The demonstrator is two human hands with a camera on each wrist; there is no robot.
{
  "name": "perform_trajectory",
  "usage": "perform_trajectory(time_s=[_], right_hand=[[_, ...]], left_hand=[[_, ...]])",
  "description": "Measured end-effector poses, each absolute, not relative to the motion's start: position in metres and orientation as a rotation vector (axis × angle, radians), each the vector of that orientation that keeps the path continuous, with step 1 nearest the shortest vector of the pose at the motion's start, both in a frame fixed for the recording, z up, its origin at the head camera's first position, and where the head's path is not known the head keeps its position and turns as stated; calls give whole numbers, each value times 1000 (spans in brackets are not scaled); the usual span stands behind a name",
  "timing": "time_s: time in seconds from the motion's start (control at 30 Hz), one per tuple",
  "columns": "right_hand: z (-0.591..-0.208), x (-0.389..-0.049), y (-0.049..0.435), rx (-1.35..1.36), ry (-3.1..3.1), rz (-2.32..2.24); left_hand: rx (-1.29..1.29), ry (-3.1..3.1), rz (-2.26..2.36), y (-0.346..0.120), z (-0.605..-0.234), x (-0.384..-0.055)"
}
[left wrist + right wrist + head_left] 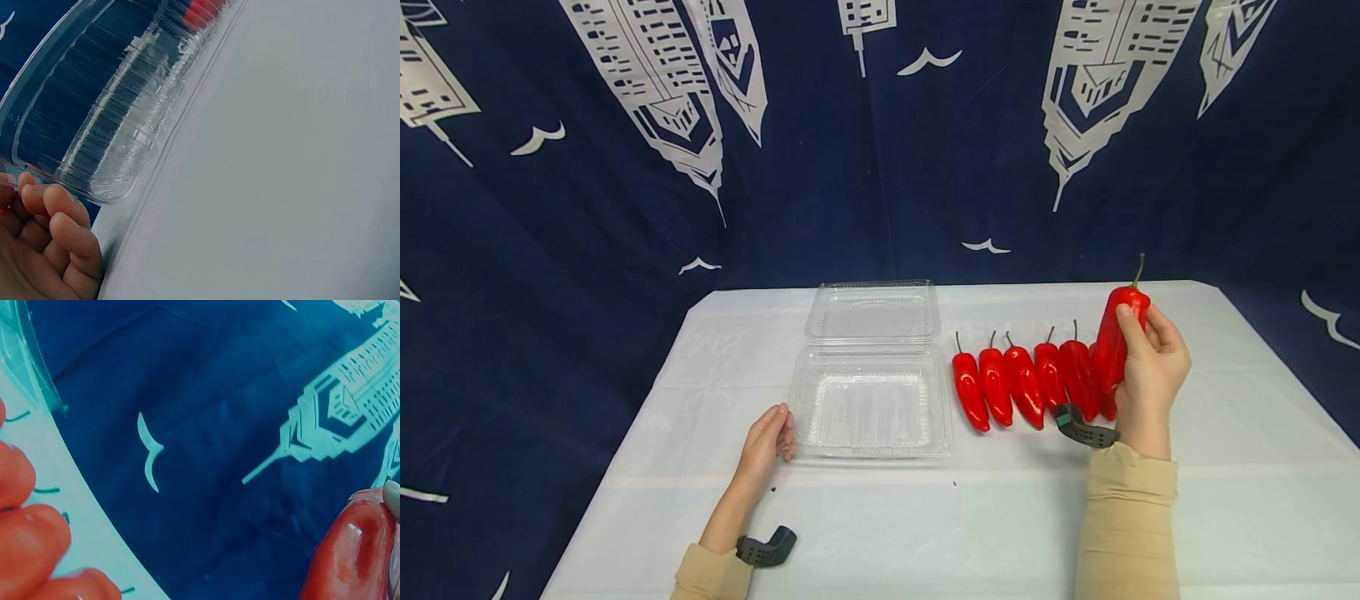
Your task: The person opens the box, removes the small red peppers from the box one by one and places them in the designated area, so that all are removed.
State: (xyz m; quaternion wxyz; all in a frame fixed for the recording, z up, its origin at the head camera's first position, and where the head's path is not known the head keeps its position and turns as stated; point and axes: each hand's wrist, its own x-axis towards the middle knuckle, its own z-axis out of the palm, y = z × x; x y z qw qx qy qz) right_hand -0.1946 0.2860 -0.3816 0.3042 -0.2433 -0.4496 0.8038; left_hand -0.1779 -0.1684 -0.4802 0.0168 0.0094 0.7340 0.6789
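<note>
My right hand grips a red pepper above the right end of a row, stem pointing up. The right wrist view shows this held pepper at its lower right, with only a fingertip visible on it. My left hand pinches the left rim of a clear plastic clamshell container, which lies with its lid folded back. Through the left wrist view, curled fingers meet the corner of the container. No pepper lies in the container.
Several red peppers lie side by side right of the container, stems toward the back. A white cloth covers the table. Behind it hangs a dark blue curtain with white buildings and birds. Small dark specks lie near the front.
</note>
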Motion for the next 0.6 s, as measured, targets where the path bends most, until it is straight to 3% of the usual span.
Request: perform_trajectory(time_s=[0.6], right_hand=[[-395,-187,315,-704,-1080,2125]], left_hand=[[30,2260,2098,-170,-482,-180]])
